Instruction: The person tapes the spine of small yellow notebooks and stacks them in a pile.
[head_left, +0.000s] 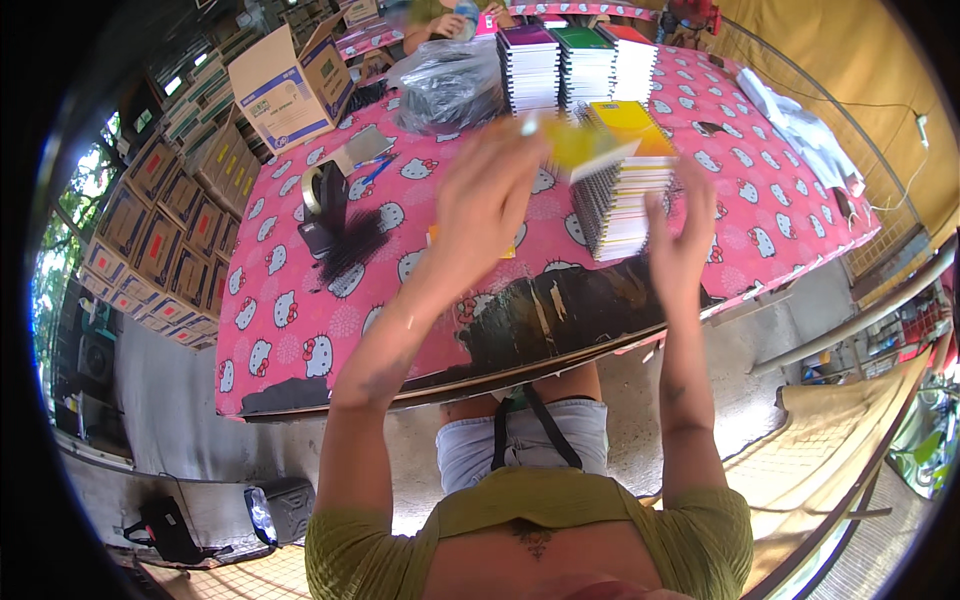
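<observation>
My left hand is raised over the table, its fingers closed on a yellow-covered notebook that is smeared by motion. Whether that notebook is fully off the pile or only partly lifted, I cannot tell. Just right of it stands a stack of spiral notebooks with a yellow cover on top. My right hand is upright at the stack's right side, fingers apart; contact with the stack is unclear. Under my left wrist, a yellow-orange edge of something flat shows on the tablecloth, mostly hidden.
Behind stand notebook stacks with purple, green and red covers, beside a grey plastic bag. A tape roll, blue pens and a black bristly bundle lie left. An open carton and another person's hand are farther back.
</observation>
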